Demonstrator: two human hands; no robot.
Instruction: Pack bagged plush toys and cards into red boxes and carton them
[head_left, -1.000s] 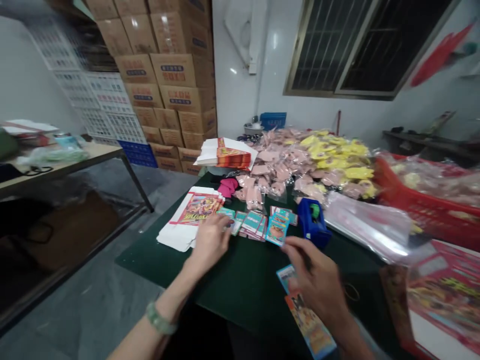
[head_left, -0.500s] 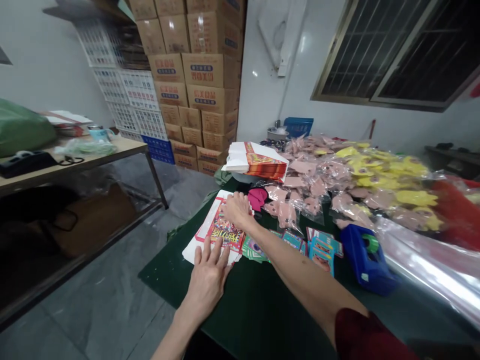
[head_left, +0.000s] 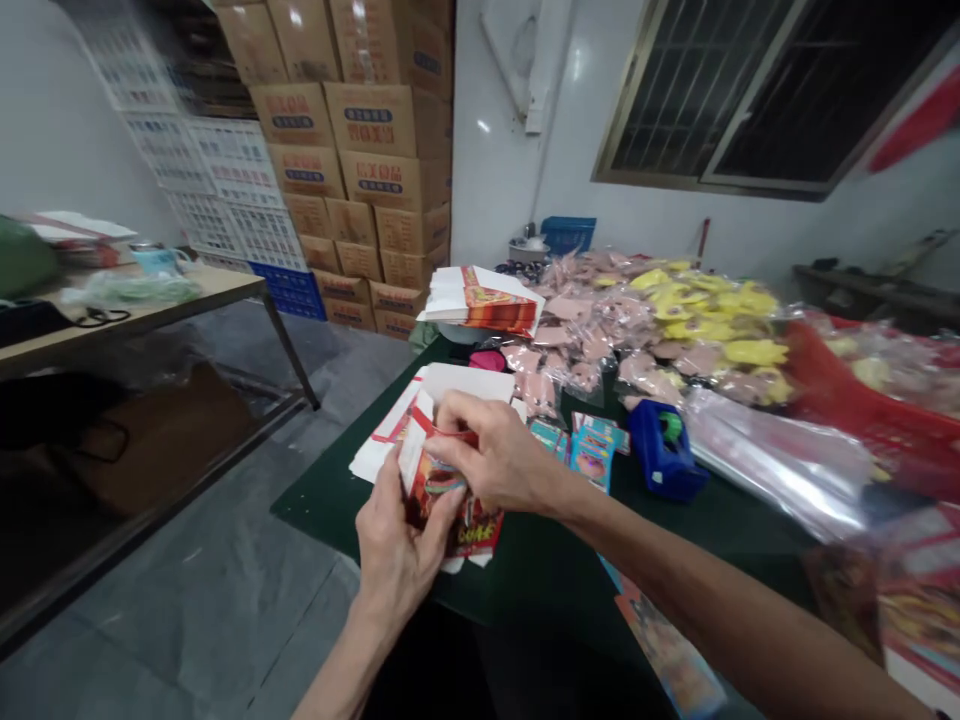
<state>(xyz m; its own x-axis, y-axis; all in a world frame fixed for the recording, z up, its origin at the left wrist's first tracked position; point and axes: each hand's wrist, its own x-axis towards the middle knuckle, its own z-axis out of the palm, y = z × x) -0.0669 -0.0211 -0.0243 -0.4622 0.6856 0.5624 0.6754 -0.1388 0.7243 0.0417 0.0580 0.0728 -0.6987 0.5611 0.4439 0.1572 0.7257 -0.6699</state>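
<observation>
Two hands hold one printed card box (head_left: 442, 500): left hand (head_left: 397, 555) under, right hand (head_left: 502, 460) on top.
Both sets of fingers (head_left: 457, 412) close on box; right of box, red plastic crate (head_left: 840, 400) contains clear bags (head_left: 877, 365).

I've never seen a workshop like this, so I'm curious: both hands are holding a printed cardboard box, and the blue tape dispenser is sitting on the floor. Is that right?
Not quite: the head view shows the blue tape dispenser on the dark green table, not the floor. The left hand and right hand do hold the printed cardboard box.

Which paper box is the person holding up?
The half-folded red-printed card box between the left hand and right hand; the others lie in a flat stack farther back.
</observation>
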